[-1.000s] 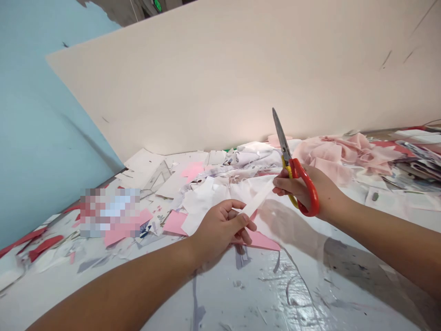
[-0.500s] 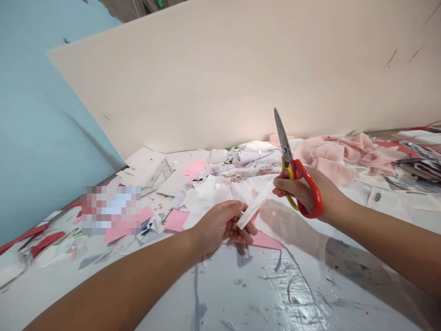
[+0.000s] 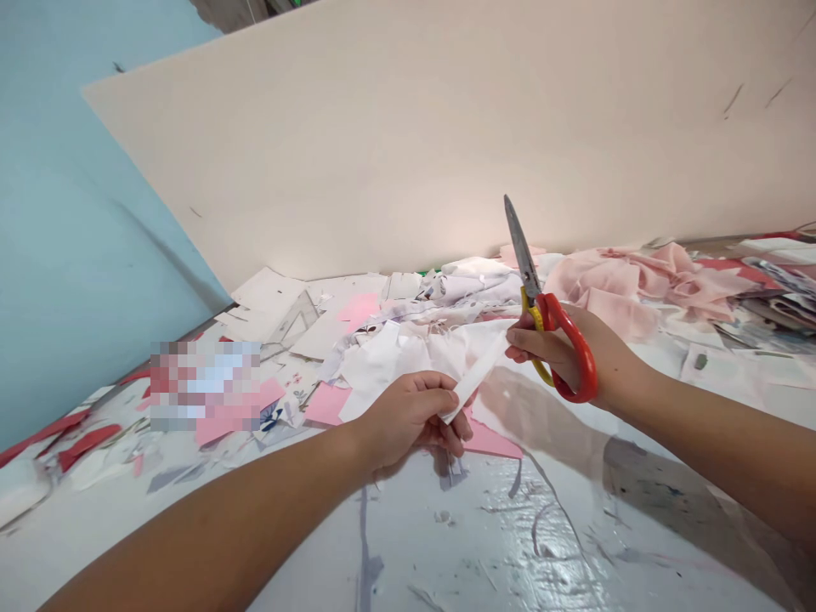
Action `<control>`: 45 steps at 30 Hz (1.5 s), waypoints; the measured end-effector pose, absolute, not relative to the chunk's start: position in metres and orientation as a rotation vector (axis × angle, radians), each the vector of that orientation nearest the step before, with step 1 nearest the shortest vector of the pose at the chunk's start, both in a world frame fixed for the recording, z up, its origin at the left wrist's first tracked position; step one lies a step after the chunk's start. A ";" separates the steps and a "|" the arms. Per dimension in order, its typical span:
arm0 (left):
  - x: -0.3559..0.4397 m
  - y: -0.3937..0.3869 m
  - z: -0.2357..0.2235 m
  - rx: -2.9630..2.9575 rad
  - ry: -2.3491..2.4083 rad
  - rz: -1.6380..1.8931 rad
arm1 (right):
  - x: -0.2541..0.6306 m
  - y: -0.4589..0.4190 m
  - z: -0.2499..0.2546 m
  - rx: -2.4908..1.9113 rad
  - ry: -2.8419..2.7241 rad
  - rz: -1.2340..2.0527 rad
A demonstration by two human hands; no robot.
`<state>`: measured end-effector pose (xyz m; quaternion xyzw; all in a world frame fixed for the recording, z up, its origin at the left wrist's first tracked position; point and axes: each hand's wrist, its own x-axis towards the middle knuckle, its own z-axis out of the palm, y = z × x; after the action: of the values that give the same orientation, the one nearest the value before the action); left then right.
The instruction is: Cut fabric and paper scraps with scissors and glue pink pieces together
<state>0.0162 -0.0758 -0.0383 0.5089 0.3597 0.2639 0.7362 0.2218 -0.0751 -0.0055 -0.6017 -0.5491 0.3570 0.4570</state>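
A narrow white strip (image 3: 479, 370), its material unclear, slants between my two hands. My left hand (image 3: 414, 416) pinches its lower end between thumb and fingers. At the upper end, the thumb and fingertips of my right hand (image 3: 556, 350) grip the strip. That same hand carries scissors (image 3: 524, 259) with one red and one yellow handle, blades together and pointing up, away from the strip. Beneath my left hand lies a pink piece (image 3: 490, 440), partly covered. Just behind the strip, white fabric (image 3: 408, 361) is heaped.
Scraps cover the far side of the white table (image 3: 446, 544). Pale pink fabric (image 3: 656, 280) is bunched at the right, beside folded dark cloth (image 3: 790, 302). A clear set square (image 3: 298, 316) rests at the left. A large pale board (image 3: 414, 144) stands behind; loose threads lie in front.
My left thumb has come down onto the lower end of the strip, and its fingers have closed there. The right hand and scissors are almost unmoved.
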 end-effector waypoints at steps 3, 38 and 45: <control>0.017 -0.076 -0.038 1.119 0.800 0.582 | 0.222 -0.074 -0.006 -1.499 -1.406 0.862; 0.011 -0.079 -0.016 1.560 0.723 1.115 | 0.213 -0.069 -0.035 -1.271 -0.981 1.488; 0.012 -0.079 -0.009 1.653 0.647 1.303 | 0.206 -0.077 -0.034 -1.229 -1.055 1.542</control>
<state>0.0123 -0.0788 -0.0092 0.6692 0.2618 0.5278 0.4527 0.2058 -0.0773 -0.0337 -0.4942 -0.4243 0.6201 0.4372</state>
